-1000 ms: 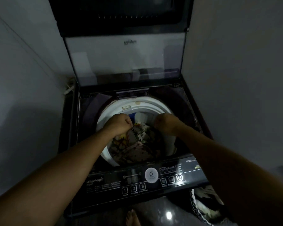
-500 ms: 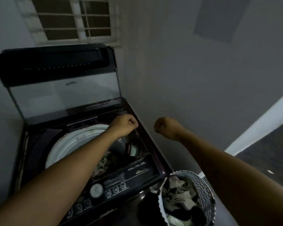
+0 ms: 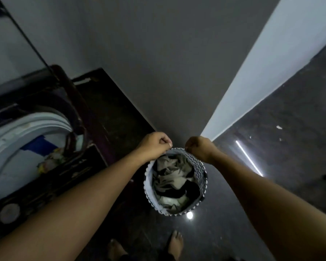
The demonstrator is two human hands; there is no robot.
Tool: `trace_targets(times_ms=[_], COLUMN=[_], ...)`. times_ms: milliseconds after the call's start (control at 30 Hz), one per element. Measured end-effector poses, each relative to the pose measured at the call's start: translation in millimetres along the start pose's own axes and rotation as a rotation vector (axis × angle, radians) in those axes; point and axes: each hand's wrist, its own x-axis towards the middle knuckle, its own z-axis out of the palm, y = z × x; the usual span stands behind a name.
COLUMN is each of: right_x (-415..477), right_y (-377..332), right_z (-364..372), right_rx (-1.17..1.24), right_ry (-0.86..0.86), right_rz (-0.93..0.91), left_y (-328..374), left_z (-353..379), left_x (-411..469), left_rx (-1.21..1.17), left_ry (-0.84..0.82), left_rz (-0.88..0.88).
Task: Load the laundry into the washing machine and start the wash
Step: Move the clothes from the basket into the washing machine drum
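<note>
A round laundry basket [image 3: 202,171] with a zigzag pattern stands on the dark floor to the right of the washing machine [image 3: 94,117]. Light and dark clothes [image 3: 170,178] fill the basket. My left hand [image 3: 154,146] and my right hand [image 3: 199,147] hover side by side over the basket's far rim, both curled into fists with nothing visible in them. The machine's lid [image 3: 9,44] stands up and its white drum rim [image 3: 17,129] shows, with patterned clothes [image 3: 50,159] inside.
A grey wall rises close behind the basket and the machine. A white skirting strip [image 3: 252,76] runs along the wall to the right, above glossy dark floor [image 3: 280,147]. My bare feet [image 3: 175,243] stand just in front of the basket. The control panel [image 3: 9,211] faces me.
My view has swung right and down from the drum to the basket. Both hands left the clothes in the drum and moved over the basket, still curled.
</note>
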Motion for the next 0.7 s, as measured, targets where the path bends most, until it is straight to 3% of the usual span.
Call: trace_targets(times_ms=[333, 467, 567, 700], right_x=[54.6, 77.3, 95.7, 117.0], right_y=[128.2, 147.7, 158.6, 174.0], right_z=[133.5, 180.6, 208.9, 235.9], right_rx=[0.097, 0.101, 0.064, -0.017], right_ry=[-0.220, -0.280, -0.287, -0.294], right_rz=[0.085, 0.048, 0.014, -0.079], left_y=[-141.8, -196.1, -222.9, -224.6], left_z=[145.8, 181.9, 200.9, 216.4], left_x=[59.5, 74.9, 87.1, 98.4], left_rx=[-0.008, 0.167, 0.246, 0.078], left_ry=[-0.076, -0.052, -0.158, -0.251], left_rz=[-0.301, -0.322, -0.311, -0.268])
